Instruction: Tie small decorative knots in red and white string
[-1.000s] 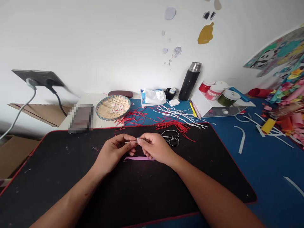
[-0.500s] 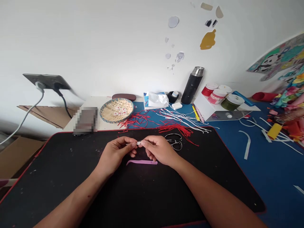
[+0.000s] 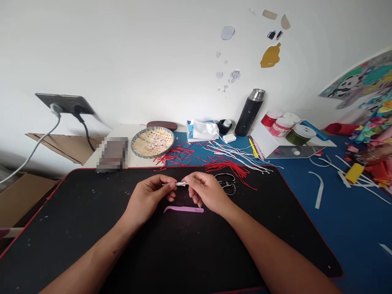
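Observation:
A short white cord [image 3: 180, 184], seemingly doubled, stretches between my two hands above the black mat. My left hand [image 3: 150, 198] pinches its left part between thumb and forefinger. The thumb and fingers of my right hand [image 3: 210, 192] are closed on the other end, and the fingertips hide part of it. Just below the hands, purple tweezers [image 3: 185, 209] with a bent tip lie on the mat. Scissors [image 3: 226, 183] rest behind my right hand, their blades mostly hidden by it.
Behind the mat [image 3: 190, 253] stand a woven basket [image 3: 139, 143] with small red-and-white pieces, a tissue box [image 3: 202, 130] and a black flask [image 3: 249, 113]. Red cords [image 3: 228, 166] and white cords [image 3: 241, 155] spread along its far edge. Paint jars [image 3: 281, 126] stand at the back right.
My right hand has drawn slightly away to the right, and more of the white cord shows between the hands. My left hand keeps its pinch. The whole view has shifted a little.

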{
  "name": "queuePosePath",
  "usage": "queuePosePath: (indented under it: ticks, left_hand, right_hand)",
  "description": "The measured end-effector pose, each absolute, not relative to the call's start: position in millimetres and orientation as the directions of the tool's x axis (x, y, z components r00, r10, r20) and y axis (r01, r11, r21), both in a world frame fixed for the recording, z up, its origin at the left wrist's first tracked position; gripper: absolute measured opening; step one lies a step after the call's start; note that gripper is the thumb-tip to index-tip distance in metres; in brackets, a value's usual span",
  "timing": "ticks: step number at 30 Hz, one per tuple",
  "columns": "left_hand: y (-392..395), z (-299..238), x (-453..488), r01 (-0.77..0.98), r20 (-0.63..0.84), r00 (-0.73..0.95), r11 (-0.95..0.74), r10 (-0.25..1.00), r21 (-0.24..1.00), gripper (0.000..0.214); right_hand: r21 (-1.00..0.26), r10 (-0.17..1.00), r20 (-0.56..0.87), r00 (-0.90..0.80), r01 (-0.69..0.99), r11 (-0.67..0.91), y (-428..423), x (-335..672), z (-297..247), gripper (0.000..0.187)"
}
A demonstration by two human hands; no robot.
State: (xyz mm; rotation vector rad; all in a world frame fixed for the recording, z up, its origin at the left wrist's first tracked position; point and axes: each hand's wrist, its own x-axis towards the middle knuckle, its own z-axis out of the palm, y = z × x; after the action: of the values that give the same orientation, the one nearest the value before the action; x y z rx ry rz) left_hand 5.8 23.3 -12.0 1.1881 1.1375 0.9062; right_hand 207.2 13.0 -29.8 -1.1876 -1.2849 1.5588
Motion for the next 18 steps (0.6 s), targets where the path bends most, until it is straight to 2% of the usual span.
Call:
queuePosePath:
  ticks: [4,10,18]
  left_hand:
    - [19.0,-13.1,12.9,0.03,-0.174,0.223,0.172,0.959,0.985,0.034]
    - [19.6,-13.8,12.7,0.024,-0.205,0.257,0.206,0.944,0.978,0.036]
    - [23.0,-12.6,8.9,0.035,-0.242,0.304,0.243,0.922,0.969,0.034]
  right_hand:
    - [-0.986,0.94,-0.166,-0.298,0.043,-0.161,10.4,205.7,-25.6,0.031]
    - [-0.978,0.939,-0.202,-0.277,0.101,-0.181,9.6,204.1,-24.7,0.026]
    - [-0.98,0.951,-0.174,-0.256,0.141,-0.141,8.3,203.1,-27.4,0.024]
